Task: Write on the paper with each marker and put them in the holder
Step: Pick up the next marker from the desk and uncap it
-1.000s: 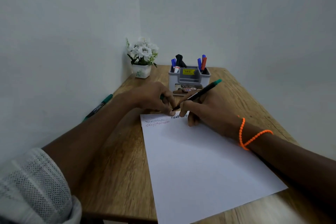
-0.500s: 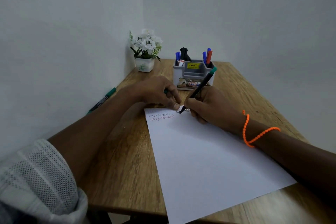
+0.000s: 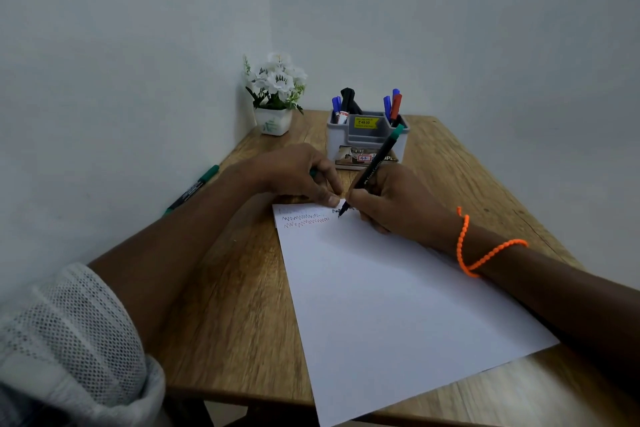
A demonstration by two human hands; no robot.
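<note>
The right hand (image 3: 398, 199) has its fingers clamped on the green-capped marker (image 3: 375, 165), tip on the paper (image 3: 381, 291); the left hand (image 3: 298, 173) has its fingers curled around a green cap (image 3: 313, 173), fingertips pressing the sheet.

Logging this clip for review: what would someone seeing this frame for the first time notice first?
The right hand grips a green-ended marker, tip down near the top edge of the white paper, just right of the zigzag lines there. The left hand rests at that top edge. Behind stands a grey holder with blue and red markers; another green marker lies by the left wall.
</note>
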